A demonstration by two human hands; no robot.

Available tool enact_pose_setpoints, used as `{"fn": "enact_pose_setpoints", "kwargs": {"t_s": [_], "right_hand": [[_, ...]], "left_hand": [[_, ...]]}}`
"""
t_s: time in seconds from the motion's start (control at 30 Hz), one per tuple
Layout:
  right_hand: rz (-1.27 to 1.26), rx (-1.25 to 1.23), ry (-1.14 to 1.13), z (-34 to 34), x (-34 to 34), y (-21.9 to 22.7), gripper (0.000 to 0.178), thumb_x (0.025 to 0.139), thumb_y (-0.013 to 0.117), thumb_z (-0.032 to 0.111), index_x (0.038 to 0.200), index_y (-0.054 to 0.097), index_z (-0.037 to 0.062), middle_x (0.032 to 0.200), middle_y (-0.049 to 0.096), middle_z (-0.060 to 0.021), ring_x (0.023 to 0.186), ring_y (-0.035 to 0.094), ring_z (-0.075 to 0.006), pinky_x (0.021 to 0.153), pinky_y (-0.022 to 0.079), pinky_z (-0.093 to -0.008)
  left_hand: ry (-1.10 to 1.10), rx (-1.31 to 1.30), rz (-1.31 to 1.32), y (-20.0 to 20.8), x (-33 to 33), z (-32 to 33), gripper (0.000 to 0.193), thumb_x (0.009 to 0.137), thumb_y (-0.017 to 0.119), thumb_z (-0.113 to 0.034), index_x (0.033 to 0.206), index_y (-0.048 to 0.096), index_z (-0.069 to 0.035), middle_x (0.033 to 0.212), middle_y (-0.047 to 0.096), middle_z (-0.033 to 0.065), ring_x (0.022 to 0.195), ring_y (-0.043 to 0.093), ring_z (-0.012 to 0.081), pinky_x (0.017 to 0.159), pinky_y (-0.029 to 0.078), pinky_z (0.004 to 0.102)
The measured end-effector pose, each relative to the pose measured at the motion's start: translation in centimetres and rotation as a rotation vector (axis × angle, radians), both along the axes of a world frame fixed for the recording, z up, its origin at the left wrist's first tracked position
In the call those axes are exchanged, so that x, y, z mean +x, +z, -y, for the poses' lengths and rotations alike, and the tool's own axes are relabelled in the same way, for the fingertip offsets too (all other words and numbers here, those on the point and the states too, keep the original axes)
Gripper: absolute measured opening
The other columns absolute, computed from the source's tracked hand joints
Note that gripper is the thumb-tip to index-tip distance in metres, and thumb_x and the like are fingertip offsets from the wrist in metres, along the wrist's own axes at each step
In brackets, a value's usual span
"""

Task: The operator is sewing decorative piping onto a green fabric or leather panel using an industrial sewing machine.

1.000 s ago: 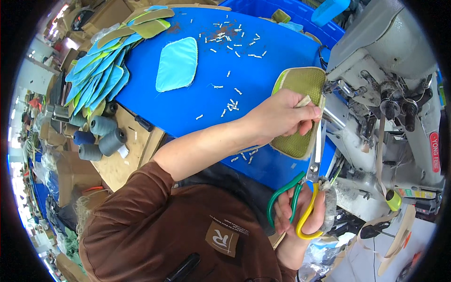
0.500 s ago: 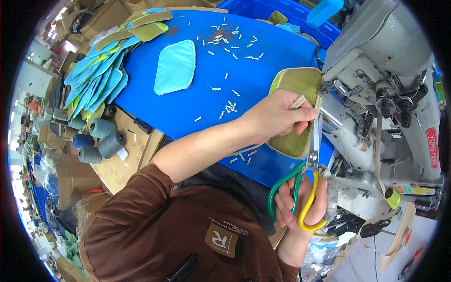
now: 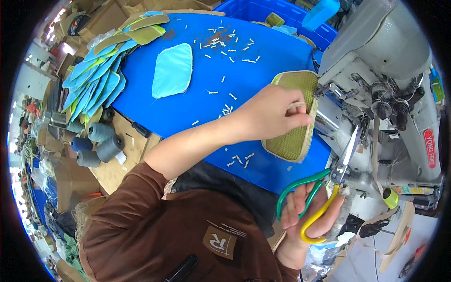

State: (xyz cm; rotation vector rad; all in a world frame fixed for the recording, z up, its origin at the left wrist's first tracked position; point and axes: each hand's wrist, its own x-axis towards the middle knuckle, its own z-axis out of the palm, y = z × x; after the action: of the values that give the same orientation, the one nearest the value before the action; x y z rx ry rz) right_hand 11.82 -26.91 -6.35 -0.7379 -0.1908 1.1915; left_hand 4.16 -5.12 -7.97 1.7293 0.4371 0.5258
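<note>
My left hand (image 3: 276,113) reaches across an olive-green mesh fabric pad (image 3: 287,145), fingers curled in a pinch with a short pale binding strip (image 3: 296,105) showing between them. Its thumb lies against the pad's bound right edge. The pad's upper end sits beside the sewing machine's needle area. Lower right, my right hand (image 3: 312,211) grips scissors (image 3: 337,176) with one green and one yellow handle. The blades point up and to the right, apart from the pad, towards the machine.
A grey sewing machine (image 3: 376,47) stands at the right. On the blue table (image 3: 188,113) lie a light-blue pad (image 3: 172,70) and scattered strip scraps. Several overlapping pads (image 3: 96,77) are piled at the left, above thread cones (image 3: 109,148). A blue crate (image 3: 272,10) stands behind.
The scissors have moved right and away from the pad's edge, their blades tilting rightward. My left hand has shifted slightly left and turned, with fingers still closed.
</note>
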Motion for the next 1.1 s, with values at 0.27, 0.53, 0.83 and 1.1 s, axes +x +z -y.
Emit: {"fn": "enact_pose_setpoints", "kwargs": {"t_s": [0.27, 0.53, 0.83, 1.1], "right_hand": [[0.757, -0.378, 0.178, 1.3, 5.9, -1.3, 0.056, 0.087, 0.071, 0.048, 0.100, 0.050, -0.0017, 0.064, 0.049, -0.0044, 0.044, 0.046, -0.0114, 0.035, 0.039, -0.0230], [0.933, -0.537, 0.416, 0.4, 11.6, 1.0, 0.076, 0.073, 0.082, 0.059, 0.108, 0.051, -0.0015, 0.067, 0.053, -0.0009, 0.045, 0.048, -0.0091, 0.039, 0.037, -0.0226], [1.123, -0.713, 0.629, -1.9, 16.2, 5.8, 0.111, 0.059, 0.086, 0.068, 0.135, 0.047, -0.0037, 0.081, 0.060, -0.0037, 0.049, 0.050, -0.0091, 0.043, 0.042, -0.0255], [1.397, -0.786, 0.773, -6.1, 15.5, 10.0, 0.069, 0.066, 0.089, 0.053, 0.101, 0.054, 0.0049, 0.075, 0.051, 0.0033, 0.054, 0.046, -0.0066, 0.043, 0.036, -0.0234]], "left_hand": [[0.221, 0.851, -0.097, 1.9, 1.1, 0.2, 0.023, 0.089, 0.070, -0.026, 0.088, 0.062, -0.005, 0.067, 0.061, 0.0075, 0.060, 0.061, 0.0226, 0.057, 0.047, 0.0374], [0.027, 0.461, -0.069, 1.6, 1.1, -1.6, 0.010, 0.090, 0.065, -0.015, 0.088, 0.064, -0.005, 0.074, 0.066, 0.0132, 0.072, 0.066, 0.0334, 0.063, 0.051, 0.0408], [0.191, 0.784, 0.114, -0.2, 1.4, -2.3, 0.010, 0.084, 0.068, -0.012, 0.092, 0.063, -0.008, 0.081, 0.068, 0.0106, 0.075, 0.067, 0.0305, 0.066, 0.052, 0.0405], [0.159, 0.864, 0.165, -0.8, 1.4, -2.8, 0.011, 0.085, 0.067, -0.013, 0.095, 0.062, -0.011, 0.082, 0.066, 0.0076, 0.075, 0.066, 0.0292, 0.066, 0.051, 0.0406]]}}
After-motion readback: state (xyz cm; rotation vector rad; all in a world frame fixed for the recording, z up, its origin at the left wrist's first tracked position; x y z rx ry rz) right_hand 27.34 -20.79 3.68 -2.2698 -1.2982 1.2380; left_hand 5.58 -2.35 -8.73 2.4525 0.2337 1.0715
